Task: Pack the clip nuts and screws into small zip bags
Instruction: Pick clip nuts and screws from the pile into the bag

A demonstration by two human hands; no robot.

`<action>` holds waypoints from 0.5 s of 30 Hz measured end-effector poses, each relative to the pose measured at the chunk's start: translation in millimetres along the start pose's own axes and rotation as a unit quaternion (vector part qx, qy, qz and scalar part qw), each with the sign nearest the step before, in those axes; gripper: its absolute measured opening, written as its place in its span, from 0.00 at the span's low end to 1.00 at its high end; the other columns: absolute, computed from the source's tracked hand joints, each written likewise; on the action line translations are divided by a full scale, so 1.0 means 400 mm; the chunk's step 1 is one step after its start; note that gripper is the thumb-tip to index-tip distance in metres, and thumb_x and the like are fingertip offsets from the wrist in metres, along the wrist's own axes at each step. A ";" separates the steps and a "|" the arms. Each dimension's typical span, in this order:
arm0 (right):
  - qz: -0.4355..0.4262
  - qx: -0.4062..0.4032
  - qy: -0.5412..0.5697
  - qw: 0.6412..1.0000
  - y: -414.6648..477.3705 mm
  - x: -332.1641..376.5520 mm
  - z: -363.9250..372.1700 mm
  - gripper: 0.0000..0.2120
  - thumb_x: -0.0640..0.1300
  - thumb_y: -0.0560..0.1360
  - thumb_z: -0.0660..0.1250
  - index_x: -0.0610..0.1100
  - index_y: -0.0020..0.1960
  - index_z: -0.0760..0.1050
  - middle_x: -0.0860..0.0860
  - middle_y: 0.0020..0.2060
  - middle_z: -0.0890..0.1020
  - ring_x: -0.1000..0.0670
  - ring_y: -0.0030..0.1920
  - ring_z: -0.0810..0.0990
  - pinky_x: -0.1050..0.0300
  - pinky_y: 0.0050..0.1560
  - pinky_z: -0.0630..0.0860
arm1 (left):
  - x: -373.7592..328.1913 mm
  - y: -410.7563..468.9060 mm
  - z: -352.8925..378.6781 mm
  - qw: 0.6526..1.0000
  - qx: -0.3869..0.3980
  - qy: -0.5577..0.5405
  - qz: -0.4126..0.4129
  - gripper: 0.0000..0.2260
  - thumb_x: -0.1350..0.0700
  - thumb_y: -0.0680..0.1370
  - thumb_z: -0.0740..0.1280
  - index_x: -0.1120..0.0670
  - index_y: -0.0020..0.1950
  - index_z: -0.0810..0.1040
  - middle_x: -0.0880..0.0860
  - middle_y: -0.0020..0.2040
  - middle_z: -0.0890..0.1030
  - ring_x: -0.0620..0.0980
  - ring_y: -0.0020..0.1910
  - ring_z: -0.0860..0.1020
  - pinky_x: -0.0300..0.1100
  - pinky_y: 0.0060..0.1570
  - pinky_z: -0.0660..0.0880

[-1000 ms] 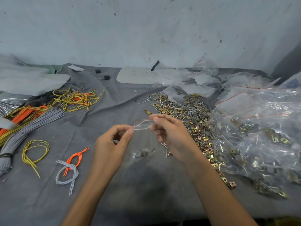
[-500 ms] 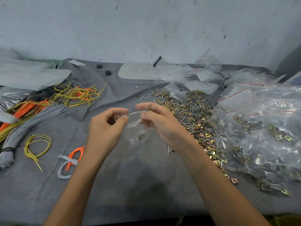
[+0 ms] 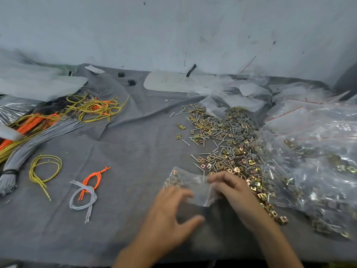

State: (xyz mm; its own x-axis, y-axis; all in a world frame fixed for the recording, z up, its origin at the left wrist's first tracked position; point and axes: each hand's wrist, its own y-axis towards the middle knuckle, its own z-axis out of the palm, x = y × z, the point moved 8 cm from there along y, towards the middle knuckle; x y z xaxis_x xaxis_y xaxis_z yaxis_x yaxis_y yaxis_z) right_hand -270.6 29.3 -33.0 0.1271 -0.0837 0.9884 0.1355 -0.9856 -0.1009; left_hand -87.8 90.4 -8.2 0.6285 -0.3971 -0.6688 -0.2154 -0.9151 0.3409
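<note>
– Where's the zip bag [image 3: 185, 179]?
– On the table [image 3: 125, 151], just beside the pile of clip nuts and screws [image 3: 222, 140].
– The hands?
– The left hand [image 3: 170, 215] has fingers spread open over it. The right hand [image 3: 233, 190] has fingers pinching its edge.

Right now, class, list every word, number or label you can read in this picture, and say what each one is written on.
On the white flat sheet by the wall: faint reddish handwriting, too blurred to read.
On the large clear bags at the right: red lines only, no readable print.
On the small zip bag at the front: no text visible.
</note>
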 end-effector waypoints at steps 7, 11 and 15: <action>0.002 0.014 -0.071 0.997 -0.046 0.006 -0.024 0.15 0.35 0.78 0.67 0.55 0.47 0.83 0.53 0.33 0.80 0.55 0.35 0.77 0.61 0.31 0.73 | -0.089 -0.034 0.038 0.982 -0.115 0.082 0.128 0.03 0.51 0.81 0.70 0.49 0.49 0.80 0.45 0.45 0.79 0.49 0.41 0.77 0.44 0.42 0.76; -0.033 0.011 -0.168 0.985 -0.064 0.038 -0.040 0.16 0.40 0.79 0.67 0.63 0.50 0.82 0.54 0.47 0.79 0.57 0.47 0.78 0.59 0.49 0.73 | -0.079 -0.056 0.026 0.979 -0.138 0.071 0.134 0.02 0.52 0.80 0.71 0.47 0.52 0.80 0.44 0.47 0.81 0.49 0.43 0.79 0.44 0.45 0.77; -0.174 0.015 -0.316 0.933 -0.116 0.126 -0.006 0.15 0.50 0.70 0.63 0.61 0.53 0.82 0.60 0.58 0.73 0.56 0.65 0.70 0.64 0.65 0.63 | -0.068 -0.066 0.000 0.979 -0.155 0.055 0.117 0.03 0.51 0.81 0.70 0.46 0.54 0.79 0.42 0.51 0.80 0.46 0.47 0.79 0.40 0.49 0.77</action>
State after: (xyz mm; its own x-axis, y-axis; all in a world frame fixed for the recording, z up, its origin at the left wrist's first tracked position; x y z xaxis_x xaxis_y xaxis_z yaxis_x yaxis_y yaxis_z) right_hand -272.8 70.3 21.9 0.6227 0.3521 0.6988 0.3020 -0.9320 0.2005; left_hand -99.1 125.3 1.0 0.6702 -0.5673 -0.4785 -0.1367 -0.7281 0.6717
